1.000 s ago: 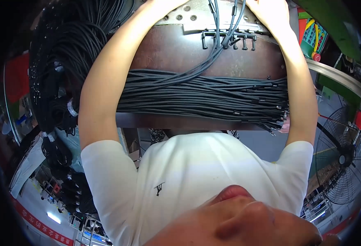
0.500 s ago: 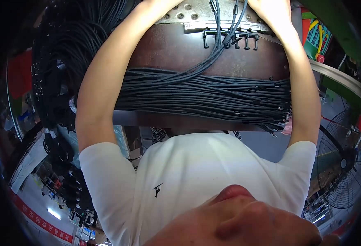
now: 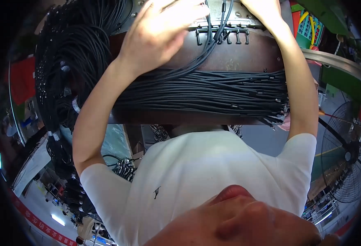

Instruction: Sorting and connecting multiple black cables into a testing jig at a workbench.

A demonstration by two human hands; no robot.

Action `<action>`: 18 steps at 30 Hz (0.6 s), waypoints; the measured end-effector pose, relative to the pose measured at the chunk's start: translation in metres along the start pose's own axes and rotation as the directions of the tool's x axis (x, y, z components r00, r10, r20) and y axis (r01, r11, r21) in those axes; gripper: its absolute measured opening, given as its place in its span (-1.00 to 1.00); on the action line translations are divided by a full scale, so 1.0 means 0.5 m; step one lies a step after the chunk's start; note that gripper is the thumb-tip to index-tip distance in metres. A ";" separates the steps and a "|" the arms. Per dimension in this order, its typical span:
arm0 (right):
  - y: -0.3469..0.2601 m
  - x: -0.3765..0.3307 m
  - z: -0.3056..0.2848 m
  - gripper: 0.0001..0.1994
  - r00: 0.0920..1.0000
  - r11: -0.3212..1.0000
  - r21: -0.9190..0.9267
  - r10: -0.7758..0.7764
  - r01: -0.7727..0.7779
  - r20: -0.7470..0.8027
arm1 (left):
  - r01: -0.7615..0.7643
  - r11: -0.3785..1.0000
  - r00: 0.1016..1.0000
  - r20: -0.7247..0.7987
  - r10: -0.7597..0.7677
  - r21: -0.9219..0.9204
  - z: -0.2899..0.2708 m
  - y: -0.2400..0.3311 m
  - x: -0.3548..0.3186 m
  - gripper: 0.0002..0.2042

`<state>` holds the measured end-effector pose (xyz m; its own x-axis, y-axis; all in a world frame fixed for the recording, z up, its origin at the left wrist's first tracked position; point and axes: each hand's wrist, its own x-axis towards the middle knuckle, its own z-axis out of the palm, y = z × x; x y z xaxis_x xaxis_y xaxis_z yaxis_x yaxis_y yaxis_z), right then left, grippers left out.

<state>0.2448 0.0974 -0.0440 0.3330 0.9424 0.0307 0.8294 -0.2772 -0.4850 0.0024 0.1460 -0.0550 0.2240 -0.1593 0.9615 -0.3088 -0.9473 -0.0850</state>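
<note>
The black cables (image 3: 205, 92) lay combed flat across the brown worktop (image 3: 229, 61), likely to keep each strand separate where a few ran up through the metal comb rack (image 3: 221, 35). My left hand (image 3: 160, 33) was spread, fingers loose, resting just beside those strands; my right hand (image 3: 266, 10) was half out of frame, grip unreadable

Two hands were raised: the left hand (image 3: 160, 35) and the right hand (image 3: 262, 10). One brown counter (image 3: 237, 57) carried one broad layer of black cables (image 3: 213, 92), too many to count singly. One metal comb bracket (image 3: 221, 35) showed about six prongs. One large hanging mass of black cables (image 3: 74, 61) stood at the left. One floor fan (image 3: 346, 156) stood at the right.
</note>
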 end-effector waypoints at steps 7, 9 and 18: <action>0.014 0.018 0.018 -0.50 0.962 0.970 -0.133 -0.223 0.203 -0.159 | 0.470 0.502 0.117 0.512 -0.851 0.726 0.007 -0.043 0.099 -0.59; -0.010 0.005 -0.012 -0.49 1.000 0.999 -0.036 -0.015 0.015 0.007 | 0.393 0.644 0.464 0.463 -0.755 0.657 0.014 -0.038 0.053 -0.64; 0.005 -0.047 -0.037 -0.56 0.989 0.987 -0.100 -0.133 0.126 -0.061 | 0.568 0.736 0.524 0.527 -0.669 0.369 -0.102 0.136 0.081 -0.69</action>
<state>0.2473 0.0711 -0.0295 0.2467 0.9577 0.1482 0.9054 -0.1732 -0.3877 -0.0569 0.0891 -0.0087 0.8114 0.4034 0.4230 0.2409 -0.8901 0.3868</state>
